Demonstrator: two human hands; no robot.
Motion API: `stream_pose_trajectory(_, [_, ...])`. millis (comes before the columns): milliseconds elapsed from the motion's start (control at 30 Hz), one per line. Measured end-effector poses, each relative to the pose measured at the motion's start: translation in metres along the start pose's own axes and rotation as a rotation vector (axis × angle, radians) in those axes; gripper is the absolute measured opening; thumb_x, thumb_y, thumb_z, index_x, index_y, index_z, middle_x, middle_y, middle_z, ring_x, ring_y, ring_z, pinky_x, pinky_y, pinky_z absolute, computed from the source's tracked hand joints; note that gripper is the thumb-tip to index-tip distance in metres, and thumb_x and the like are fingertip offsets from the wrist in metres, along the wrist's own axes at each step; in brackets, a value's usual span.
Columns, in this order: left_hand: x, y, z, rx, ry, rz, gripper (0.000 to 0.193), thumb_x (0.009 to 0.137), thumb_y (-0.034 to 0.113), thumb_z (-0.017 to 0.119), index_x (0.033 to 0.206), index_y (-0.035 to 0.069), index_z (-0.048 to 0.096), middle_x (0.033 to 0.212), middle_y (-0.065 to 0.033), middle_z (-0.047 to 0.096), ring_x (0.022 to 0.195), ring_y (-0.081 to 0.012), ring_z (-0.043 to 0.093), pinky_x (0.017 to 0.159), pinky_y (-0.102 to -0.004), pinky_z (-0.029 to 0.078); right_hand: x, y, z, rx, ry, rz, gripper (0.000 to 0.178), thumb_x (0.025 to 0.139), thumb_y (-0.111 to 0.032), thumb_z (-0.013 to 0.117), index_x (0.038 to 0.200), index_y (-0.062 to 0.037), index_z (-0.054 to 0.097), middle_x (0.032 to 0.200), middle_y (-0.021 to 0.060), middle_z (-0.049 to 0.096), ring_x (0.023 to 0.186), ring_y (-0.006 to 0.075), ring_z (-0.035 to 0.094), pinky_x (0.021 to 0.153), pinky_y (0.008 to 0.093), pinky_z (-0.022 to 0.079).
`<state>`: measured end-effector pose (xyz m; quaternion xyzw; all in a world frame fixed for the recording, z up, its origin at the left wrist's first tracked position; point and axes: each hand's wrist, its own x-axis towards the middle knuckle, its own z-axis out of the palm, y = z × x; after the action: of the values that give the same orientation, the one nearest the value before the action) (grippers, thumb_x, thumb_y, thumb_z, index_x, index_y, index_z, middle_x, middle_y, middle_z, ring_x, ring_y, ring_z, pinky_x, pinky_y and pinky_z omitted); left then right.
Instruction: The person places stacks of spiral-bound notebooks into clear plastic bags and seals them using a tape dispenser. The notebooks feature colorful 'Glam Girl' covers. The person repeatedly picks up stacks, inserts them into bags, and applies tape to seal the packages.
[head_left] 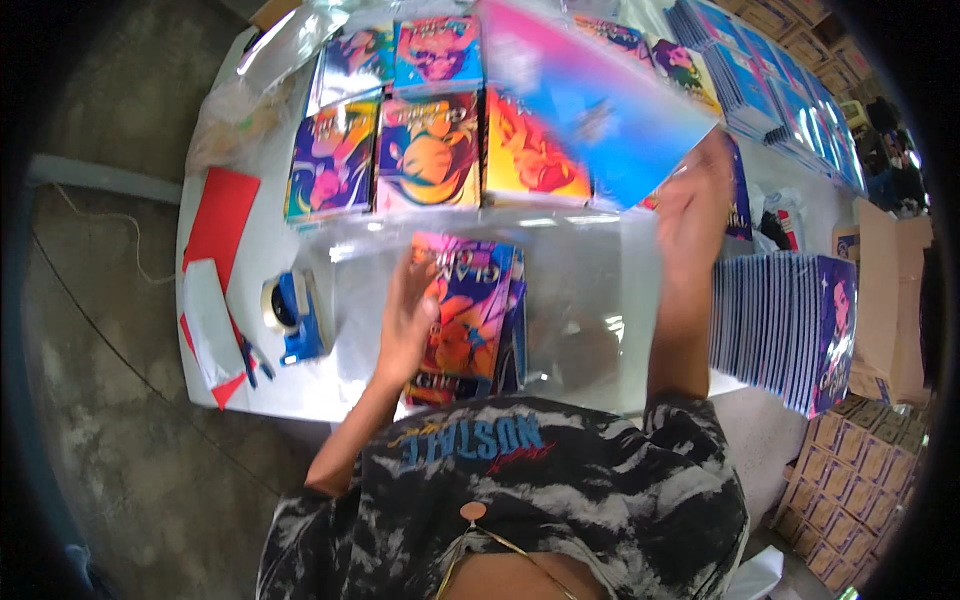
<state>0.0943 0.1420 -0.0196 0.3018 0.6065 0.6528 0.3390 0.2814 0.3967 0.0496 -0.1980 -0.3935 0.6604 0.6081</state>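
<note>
My left hand (408, 318) rests at the left edge of a small stack of colourful booklets (468, 315), fingers stretched out and thumb over the top cover. The stack lies close to my body, on clear plastic film (585, 310). My right hand (695, 190), smeared by motion, is closed on the lower right corner of a pink and blue booklet (600, 110). That booklet is blurred and tilted, lifted above rows of illustrated booklets (428, 150) at the far side of the table.
A blue tape dispenser (292, 315), red card (222, 225) and scissors (258, 365) lie on the left of the white table (350, 385). A long row of booklets (780, 320) stands at the right, beside an open cardboard box (890, 300). More blue stacks (770, 85) sit far right.
</note>
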Motion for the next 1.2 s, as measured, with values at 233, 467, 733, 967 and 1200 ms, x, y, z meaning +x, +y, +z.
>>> stream_pose_trajectory(233, [0.022,0.034,-0.056,-0.122,-0.046,-0.201,0.049,0.08,0.031,0.068,0.117,0.004,0.049,0.106,-0.0134,0.06,0.09,-0.0234,0.062,0.081,-0.0333,0.05,-0.186,0.05,-0.006,-0.549,-0.181,0.525,0.055,0.085,-0.023,0.059,0.132,-0.0013,0.04,0.117,0.0145,0.054,0.115,0.0222,0.048,0.099,0.0412,0.036])
stream_pose_trajectory(467, [-0.002,-0.07,-0.087,0.437,-0.435,-0.275,0.088,0.065,0.03,0.079,0.128,-0.011,0.034,0.119,-0.0243,0.051,0.111,-0.0297,0.052,0.095,-0.0357,0.041,-0.203,0.096,-0.023,-0.462,-0.036,0.953,0.056,0.082,-0.037,0.064,0.12,0.001,0.049,0.106,0.0126,0.059,0.098,0.0171,0.056,0.083,0.0326,0.043])
stream_pose_trajectory(733, [-0.017,-0.039,-0.06,0.025,-0.273,-0.456,0.08,0.069,0.025,0.079,0.127,-0.007,0.035,0.111,-0.0205,0.057,0.098,-0.0246,0.059,0.085,-0.0357,0.049,-0.228,0.096,0.022,-0.486,-0.035,0.62,0.062,0.066,-0.02,0.08,0.115,0.0008,0.049,0.097,0.0104,0.062,0.085,0.0186,0.061,0.076,0.0323,0.049])
stream_pose_trajectory(967, [-0.05,0.001,-0.087,-0.113,-0.418,-0.005,0.112,0.057,0.039,0.085,0.14,0.005,0.017,0.127,-0.0114,0.043,0.116,-0.0227,0.045,0.096,-0.037,0.04,-0.248,0.044,0.02,-0.519,-0.415,0.107,0.105,0.057,-0.018,0.086,0.138,-0.0046,0.021,0.129,0.0112,0.042,0.121,0.0219,0.04,0.102,0.0377,0.032])
stream_pose_trajectory(1200, [-0.06,-0.016,-0.04,-0.014,-0.328,-0.013,0.106,0.058,0.02,0.086,0.139,0.003,0.02,0.124,-0.0118,0.043,0.115,-0.0217,0.045,0.096,-0.0349,0.039,-0.245,0.074,0.001,-0.44,-0.235,0.057,0.103,0.049,-0.017,0.091,0.13,-0.003,0.03,0.121,0.0096,0.046,0.113,0.0195,0.045,0.096,0.0329,0.038])
